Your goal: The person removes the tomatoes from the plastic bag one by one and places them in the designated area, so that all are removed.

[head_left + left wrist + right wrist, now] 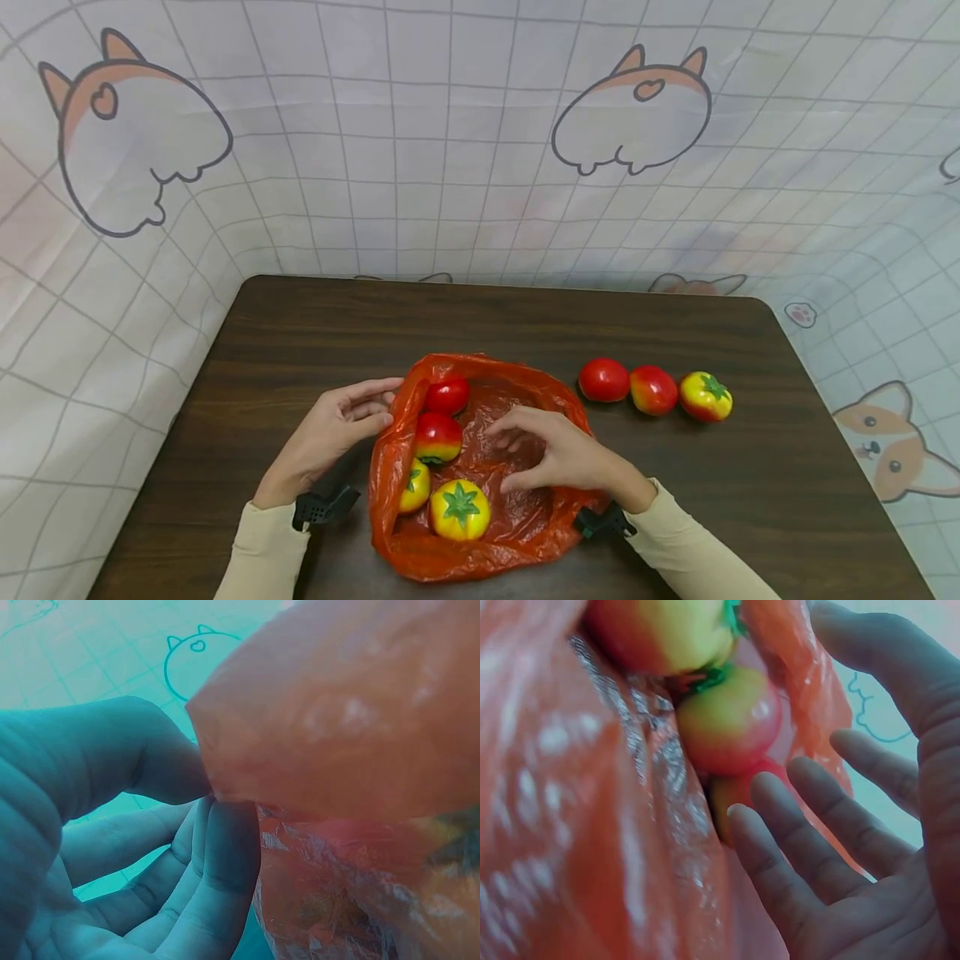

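Observation:
An orange-red plastic bag (480,568) lies mouth up on the table in the head view. Several glossy toy tomatoes sit inside along its left and front: a red one (447,396), a red-yellow one (438,437), a partly hidden yellow one (415,486) and a yellow one with a green leaf top (461,510). My left hand (341,429) pinches the bag's left rim between thumb and index finger, as the left wrist view shows close up. Over the bag's opening hovers my right hand (551,450), fingers loosely bent and apart, holding nothing.
Right of the bag, a red toy tomato (603,380), a red-yellow one (654,390) and a yellow-red one with green leaves (706,397) stand in a row on the dark wooden table (300,333). A white gridded cloth (480,167) hangs behind the table.

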{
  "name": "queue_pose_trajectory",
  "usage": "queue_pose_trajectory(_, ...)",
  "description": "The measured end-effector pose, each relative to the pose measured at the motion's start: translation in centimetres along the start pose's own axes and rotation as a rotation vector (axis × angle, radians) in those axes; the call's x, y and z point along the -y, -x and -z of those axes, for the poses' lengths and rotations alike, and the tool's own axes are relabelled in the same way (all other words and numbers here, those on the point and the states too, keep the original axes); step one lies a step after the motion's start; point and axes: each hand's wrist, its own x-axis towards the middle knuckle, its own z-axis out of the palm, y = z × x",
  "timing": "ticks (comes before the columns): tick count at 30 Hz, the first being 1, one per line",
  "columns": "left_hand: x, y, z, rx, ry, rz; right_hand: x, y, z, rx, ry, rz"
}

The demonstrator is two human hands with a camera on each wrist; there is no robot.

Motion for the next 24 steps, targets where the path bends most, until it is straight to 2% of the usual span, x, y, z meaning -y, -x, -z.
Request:
queue_pose_trajectory(11,0.0,0.0,-0.1,0.023,0.008,-0.020,-0.3,-0.3,-1.3,0.087,-0.028,-0.018)
queue_pose_trajectory(24,0.1,0.0,-0.1,0.020,0.010,-0.012,-0.5,-0.9,-2.8,0.178,0.016,-0.005)
